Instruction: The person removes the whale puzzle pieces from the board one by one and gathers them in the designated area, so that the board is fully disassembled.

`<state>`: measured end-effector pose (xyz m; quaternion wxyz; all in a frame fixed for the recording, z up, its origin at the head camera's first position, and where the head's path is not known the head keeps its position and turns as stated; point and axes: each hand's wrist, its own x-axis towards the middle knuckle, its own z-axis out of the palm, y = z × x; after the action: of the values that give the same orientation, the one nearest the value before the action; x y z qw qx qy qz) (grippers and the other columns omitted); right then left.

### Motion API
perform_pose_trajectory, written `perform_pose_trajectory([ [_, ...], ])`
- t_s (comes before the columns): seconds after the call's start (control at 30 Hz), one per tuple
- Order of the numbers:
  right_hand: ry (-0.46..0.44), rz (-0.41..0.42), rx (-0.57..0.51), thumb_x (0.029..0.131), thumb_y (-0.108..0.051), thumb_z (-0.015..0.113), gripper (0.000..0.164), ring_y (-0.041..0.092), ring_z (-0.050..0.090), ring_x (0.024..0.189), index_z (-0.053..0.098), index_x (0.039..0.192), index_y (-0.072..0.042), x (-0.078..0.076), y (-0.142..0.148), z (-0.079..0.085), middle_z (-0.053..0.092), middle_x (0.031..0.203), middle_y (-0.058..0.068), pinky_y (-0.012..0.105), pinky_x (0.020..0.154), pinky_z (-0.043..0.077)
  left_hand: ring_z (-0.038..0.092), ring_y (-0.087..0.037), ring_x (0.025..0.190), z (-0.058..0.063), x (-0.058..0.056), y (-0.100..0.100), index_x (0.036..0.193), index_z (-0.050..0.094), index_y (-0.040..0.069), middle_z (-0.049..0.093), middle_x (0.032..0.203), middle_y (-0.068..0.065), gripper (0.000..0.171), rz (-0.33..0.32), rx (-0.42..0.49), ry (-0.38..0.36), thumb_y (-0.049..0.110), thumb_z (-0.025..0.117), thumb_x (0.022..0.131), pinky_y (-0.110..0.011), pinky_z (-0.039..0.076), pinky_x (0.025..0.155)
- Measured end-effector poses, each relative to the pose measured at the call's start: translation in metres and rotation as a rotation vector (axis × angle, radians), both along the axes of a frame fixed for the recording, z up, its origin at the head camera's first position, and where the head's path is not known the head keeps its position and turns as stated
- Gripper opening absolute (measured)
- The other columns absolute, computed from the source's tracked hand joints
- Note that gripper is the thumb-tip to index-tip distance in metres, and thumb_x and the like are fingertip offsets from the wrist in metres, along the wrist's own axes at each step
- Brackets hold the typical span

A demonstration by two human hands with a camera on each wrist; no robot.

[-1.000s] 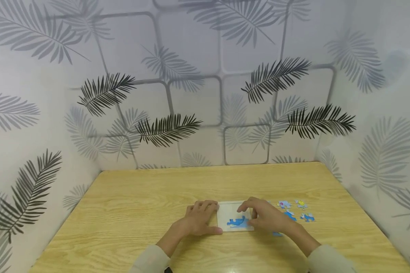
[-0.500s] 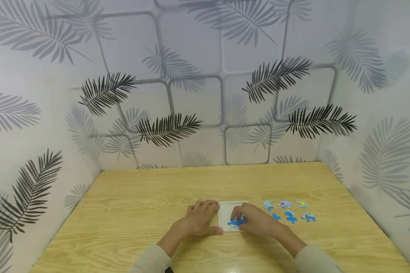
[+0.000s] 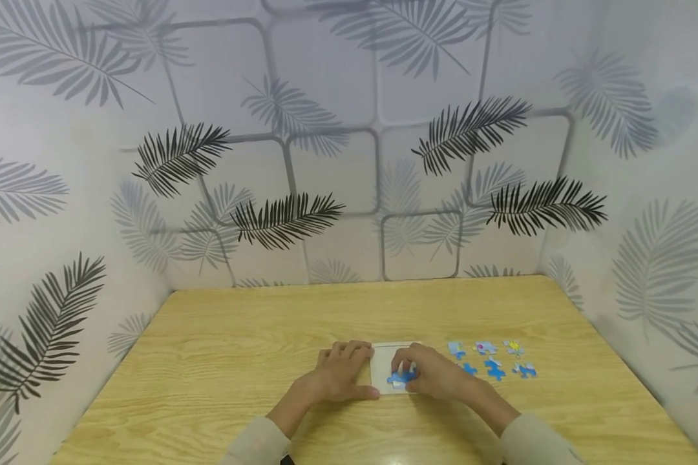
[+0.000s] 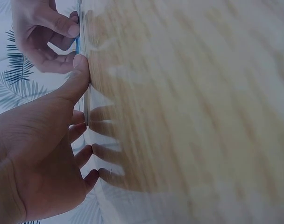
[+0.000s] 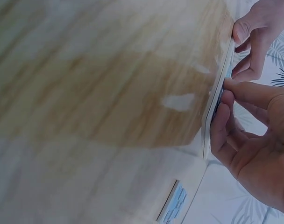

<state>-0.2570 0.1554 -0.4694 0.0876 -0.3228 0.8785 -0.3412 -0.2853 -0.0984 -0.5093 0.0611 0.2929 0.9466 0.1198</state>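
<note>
A shallow pale puzzle tray (image 3: 382,363) lies flat on the table. Along its left side rests my left hand (image 3: 342,371), the thumb touching the near left corner and the other fingers spread with tips on the table. My right hand (image 3: 440,376) is over the tray's right half and pinches a blue jigsaw piece (image 3: 403,378) low down in it. Fingers partly cover that piece, so I cannot tell whether other pieces lie under the hand. In the right wrist view, thumb and fingertips meet just above the tray's edge (image 5: 206,128).
Several loose jigsaw pieces lie to the right of the tray in two rows, among them one with a yellow flower (image 3: 514,347) and a blue one (image 3: 494,370). The wood-grain table (image 3: 238,336) ends at a leaf-patterned backdrop (image 3: 337,161) behind and at the sides.
My right hand has moved left from the tray's right edge and its fingers have closed on the blue piece, which shifts slightly. My left hand has stayed in place.
</note>
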Motion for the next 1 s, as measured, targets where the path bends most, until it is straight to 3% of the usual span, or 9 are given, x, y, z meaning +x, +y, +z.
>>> perform_pose_trajectory([
  [0.17, 0.019, -0.012, 0.041, 0.081, 0.003, 0.082, 0.028, 0.025, 0.063, 0.098, 0.072, 0.105, -0.008, -0.002, -0.001, 0.001, 0.068, 0.105, 0.009, 0.042, 0.082, 0.057, 0.036, -0.041, 0.142, -0.001, 0.0, 0.0, 0.156, 0.04, 0.017, 0.034, 0.164, -0.006, 0.085, -0.008, 0.014, -0.005, 0.064, 0.068, 0.092, -0.066, 0.035, 0.11],
  [0.33, 0.099, -0.043, 0.097, 0.078, -0.002, 0.083, 0.028, 0.02, 0.062, 0.091, 0.074, 0.102, -0.014, -0.002, 0.001, 0.003, 0.067, 0.099, 0.002, 0.034, 0.075, 0.054, 0.036, -0.04, 0.143, -0.001, 0.0, 0.001, 0.156, 0.04, 0.017, 0.034, 0.165, -0.005, 0.085, -0.01, 0.013, -0.014, 0.065, 0.068, 0.092, -0.065, 0.034, 0.11],
  [0.47, 0.106, -0.027, 0.029, 0.079, 0.001, 0.079, 0.029, 0.012, 0.056, 0.076, 0.075, 0.104, -0.013, -0.002, 0.012, 0.007, 0.065, 0.099, 0.002, 0.027, 0.065, 0.05, 0.035, -0.04, 0.144, -0.001, 0.0, 0.001, 0.157, 0.04, 0.017, 0.034, 0.165, -0.005, 0.085, -0.002, 0.013, -0.01, 0.065, 0.068, 0.092, -0.066, 0.033, 0.111],
  [0.6, 0.081, 0.004, -0.048, 0.083, 0.003, 0.075, 0.029, 0.005, 0.047, 0.064, 0.076, 0.108, -0.012, 0.001, 0.033, 0.01, 0.066, 0.1, 0.003, 0.023, 0.057, 0.045, 0.035, -0.04, 0.144, 0.0, -0.001, 0.0, 0.157, 0.039, 0.018, 0.034, 0.165, -0.005, 0.085, -0.004, 0.013, -0.008, 0.064, 0.068, 0.092, -0.067, 0.033, 0.111],
  [0.73, 0.111, 0.008, -0.082, 0.084, 0.003, 0.075, 0.031, 0.001, 0.044, 0.061, 0.076, 0.112, -0.012, 0.004, 0.06, 0.01, 0.067, 0.1, 0.001, 0.022, 0.055, 0.044, 0.034, -0.04, 0.145, 0.001, -0.002, -0.001, 0.157, 0.039, 0.017, 0.033, 0.166, -0.006, 0.085, -0.008, 0.017, -0.025, 0.064, 0.068, 0.092, -0.067, 0.032, 0.112],
  [1.0, 0.131, -0.055, -0.06, 0.088, -0.006, 0.08, 0.027, 0.0, 0.044, 0.057, 0.076, 0.114, -0.011, 0.009, 0.114, 0.011, 0.064, 0.089, 0.0, 0.023, 0.053, 0.044, 0.034, -0.04, 0.145, 0.004, 0.001, 0.0, 0.158, 0.038, 0.016, 0.033, 0.165, -0.006, 0.085, -0.01, 0.032, -0.031, 0.064, 0.068, 0.093, -0.066, 0.031, 0.112],
])
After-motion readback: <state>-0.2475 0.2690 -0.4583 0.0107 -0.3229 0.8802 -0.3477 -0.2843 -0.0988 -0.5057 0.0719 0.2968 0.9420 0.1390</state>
